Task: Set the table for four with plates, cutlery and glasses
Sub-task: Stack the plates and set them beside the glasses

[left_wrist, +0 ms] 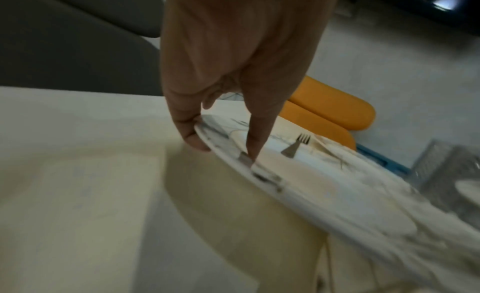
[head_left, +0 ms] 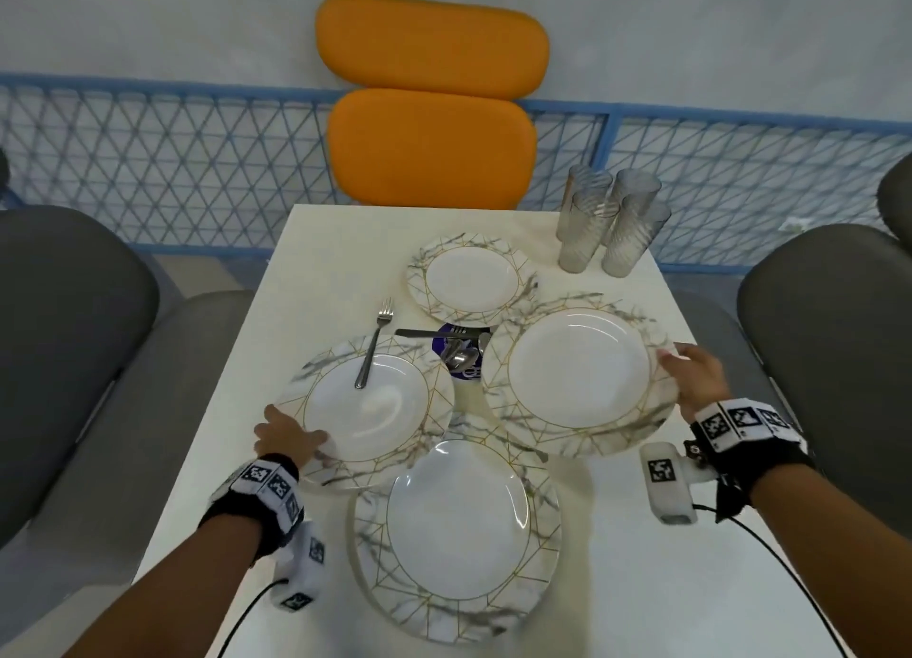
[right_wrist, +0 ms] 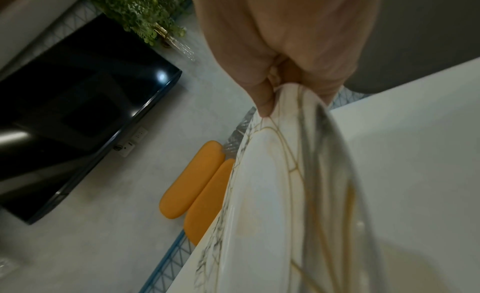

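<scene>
So: left hand (head_left: 288,441) pinches left plate (head_left: 367,408); right hand (head_left: 696,376) grips right plate (head_left: 580,369). Two plates placed. Glasses (head_left: 609,221) clustered, cutlery pile (head_left: 456,349) undistributed.

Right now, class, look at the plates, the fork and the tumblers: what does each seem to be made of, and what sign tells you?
Plates: probably glazed ceramic or porcelain; glossy white centres with highlights, marbled grey rims, thin gold lines.
Fork: metal, likely stainless steel; silvery-grey and shiny.
Tumblers: clear glass or plastic, cannot tell which; see-through, ribbed walls.
</scene>
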A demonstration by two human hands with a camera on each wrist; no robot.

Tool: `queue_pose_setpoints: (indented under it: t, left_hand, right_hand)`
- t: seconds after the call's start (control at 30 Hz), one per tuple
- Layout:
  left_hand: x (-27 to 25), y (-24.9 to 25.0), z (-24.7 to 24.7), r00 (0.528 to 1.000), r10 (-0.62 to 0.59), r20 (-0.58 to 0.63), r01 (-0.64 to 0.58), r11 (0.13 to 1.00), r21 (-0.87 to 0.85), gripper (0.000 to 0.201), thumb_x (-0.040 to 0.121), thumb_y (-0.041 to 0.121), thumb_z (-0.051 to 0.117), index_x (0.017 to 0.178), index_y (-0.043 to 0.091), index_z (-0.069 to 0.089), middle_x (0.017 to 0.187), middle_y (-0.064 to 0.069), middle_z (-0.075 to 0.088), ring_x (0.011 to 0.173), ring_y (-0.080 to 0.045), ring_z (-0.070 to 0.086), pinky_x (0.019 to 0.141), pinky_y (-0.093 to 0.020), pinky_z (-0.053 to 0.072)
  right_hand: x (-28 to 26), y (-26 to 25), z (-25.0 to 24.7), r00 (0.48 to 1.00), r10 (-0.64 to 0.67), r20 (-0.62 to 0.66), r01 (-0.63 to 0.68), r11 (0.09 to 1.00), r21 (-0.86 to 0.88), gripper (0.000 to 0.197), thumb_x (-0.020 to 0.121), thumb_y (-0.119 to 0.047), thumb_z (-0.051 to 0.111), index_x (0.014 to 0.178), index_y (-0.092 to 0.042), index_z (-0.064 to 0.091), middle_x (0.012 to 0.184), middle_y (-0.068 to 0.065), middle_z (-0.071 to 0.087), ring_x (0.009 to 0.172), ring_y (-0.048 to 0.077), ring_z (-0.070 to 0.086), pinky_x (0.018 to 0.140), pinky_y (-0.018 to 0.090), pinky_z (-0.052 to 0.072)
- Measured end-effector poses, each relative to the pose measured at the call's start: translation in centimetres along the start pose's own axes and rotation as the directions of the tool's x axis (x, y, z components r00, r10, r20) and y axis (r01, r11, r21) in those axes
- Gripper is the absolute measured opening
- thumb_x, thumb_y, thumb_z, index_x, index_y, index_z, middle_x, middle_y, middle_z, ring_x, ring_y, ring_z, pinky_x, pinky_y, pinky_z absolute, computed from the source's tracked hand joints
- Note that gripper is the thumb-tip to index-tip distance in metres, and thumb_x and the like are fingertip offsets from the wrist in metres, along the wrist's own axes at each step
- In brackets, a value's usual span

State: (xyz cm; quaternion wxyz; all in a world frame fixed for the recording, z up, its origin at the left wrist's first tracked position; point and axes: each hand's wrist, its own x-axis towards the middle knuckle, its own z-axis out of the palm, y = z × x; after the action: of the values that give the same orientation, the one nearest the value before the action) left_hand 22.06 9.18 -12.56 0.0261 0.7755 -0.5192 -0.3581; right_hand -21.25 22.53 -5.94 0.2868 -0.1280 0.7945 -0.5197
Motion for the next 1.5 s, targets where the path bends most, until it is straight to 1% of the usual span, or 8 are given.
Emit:
queue_pose_setpoints:
  t: [0.23, 0.5, 0.63, 0.9, 1.07, 1.27, 1.37, 1.5]
  left_hand:
    - [3.3, -0.3, -3.1, 0.996, 0.077, 0.034, -0.057, 0.916, -0.397, 0.101, 0.034, 0.026, 0.081, 0.124, -0.003, 0.044, 0.103, -0.020, 0.062, 0.088, -0.034, 0.062, 0.075, -0.044, 0.055]
    - [0.2, 3.4, -6.3, 0.983, 0.169, -0.065, -0.166, 0.702, -0.693, 0.024, 0.082, 0.004, 0.048, 0.105, 0.004, 0.044, 0.087, -0.006, 0.044, 0.069, -0.021, 0.042, 0.057, -0.026, 0.031]
    - [-0.6, 4.7, -7.3, 0.929, 0.265, -0.257, -0.369, 0.669, -0.646, 0.026, 0.086, 0.014, 0.047, 0.099, -0.009, 0.043, 0.071, -0.004, 0.042, 0.069, -0.025, 0.042, 0.052, -0.029, 0.031]
    - [-1.1, 4.0, -7.2, 0.966, 0.227, -0.126, -0.228, 0.510, -0.829, 0.062, 0.078, 0.036, 0.073, 0.128, 0.007, 0.050, 0.119, -0.004, 0.062, 0.107, -0.023, 0.060, 0.092, -0.041, 0.049]
    - [-1.6, 3.1, -6.8, 0.954, 0.296, 0.045, -0.110, 0.486, -0.867, 0.057, 0.077, 0.007, 0.069, 0.130, 0.011, 0.049, 0.124, -0.008, 0.062, 0.114, -0.029, 0.058, 0.099, -0.049, 0.045]
    - [-1.3, 1.1, -7.6, 0.947, 0.319, 0.035, -0.114, 0.435, -0.893, 0.047, 0.085, 0.002, 0.059, 0.130, 0.012, 0.051, 0.125, -0.007, 0.063, 0.114, -0.028, 0.059, 0.087, -0.039, 0.050]
    - [-1.3, 0.8, -7.7, 0.960, 0.281, 0.007, -0.111, 0.403, -0.909, 0.047, 0.086, 0.001, 0.057, 0.130, 0.014, 0.050, 0.127, -0.007, 0.060, 0.115, -0.028, 0.057, 0.092, -0.042, 0.048]
    - [-1.0, 0.2, -8.0, 0.973, 0.230, -0.007, -0.090, 0.353, -0.931, 0.046, 0.087, 0.003, 0.057, 0.131, 0.014, 0.049, 0.129, -0.007, 0.058, 0.118, -0.028, 0.055, 0.095, -0.043, 0.047]
  right_hand:
    - [-2.1, -0.2, 4.3, 0.980, 0.095, 0.173, -0.105, 0.993, 0.052, 0.020, 0.093, -0.006, 0.051, 0.073, -0.010, 0.054, 0.084, 0.014, 0.057, 0.064, 0.021, 0.053, 0.060, 0.031, 0.045]
    - [-4.7, -0.1, 10.2, 0.942, 0.146, 0.302, -0.146, 0.989, -0.025, 0.029, 0.092, -0.004, 0.052, 0.117, 0.009, 0.054, 0.117, 0.024, 0.059, 0.097, 0.032, 0.057, 0.093, 0.048, 0.047]
    - [-6.5, -0.3, 14.0, 0.910, 0.157, 0.384, -0.107, 0.983, -0.149, 0.035, 0.094, -0.010, 0.047, 0.127, 0.003, 0.048, 0.126, 0.015, 0.056, 0.108, 0.032, 0.056, 0.088, 0.040, 0.050]
    - [-10.0, -0.3, 18.9, 0.881, 0.146, 0.450, -0.074, 0.982, -0.175, 0.047, 0.098, -0.014, 0.039, 0.144, -0.014, 0.030, 0.146, 0.010, 0.037, 0.132, 0.028, 0.038, 0.110, 0.040, 0.033]
    - [-10.4, 0.5, 17.7, 0.825, 0.144, 0.547, 0.042, 0.949, -0.312, 0.042, 0.100, -0.020, 0.031, 0.141, -0.012, 0.035, 0.143, 0.007, 0.039, 0.133, 0.028, 0.037, 0.112, 0.040, 0.031]
    - [-7.8, 6.7, 12.2, 0.872, 0.199, 0.447, 0.311, 0.481, -0.820, 0.033, 0.093, -0.030, 0.046, 0.116, -0.007, 0.051, 0.116, 0.010, 0.056, 0.107, 0.026, 0.052, 0.088, 0.029, 0.044]
    - [-7.7, 8.3, 11.5, 0.833, 0.210, 0.511, 0.307, 0.594, -0.744, 0.008, 0.091, -0.015, 0.051, 0.083, -0.014, 0.052, 0.095, 0.004, 0.052, 0.087, 0.020, 0.051, 0.068, 0.022, 0.046]
    - [-7.1, 6.0, 10.8, 0.797, 0.160, 0.582, 0.250, 0.790, -0.559, 0.015, 0.093, -0.016, 0.052, 0.106, -0.011, 0.052, 0.093, 0.000, 0.052, 0.087, 0.016, 0.050, 0.067, 0.022, 0.041]
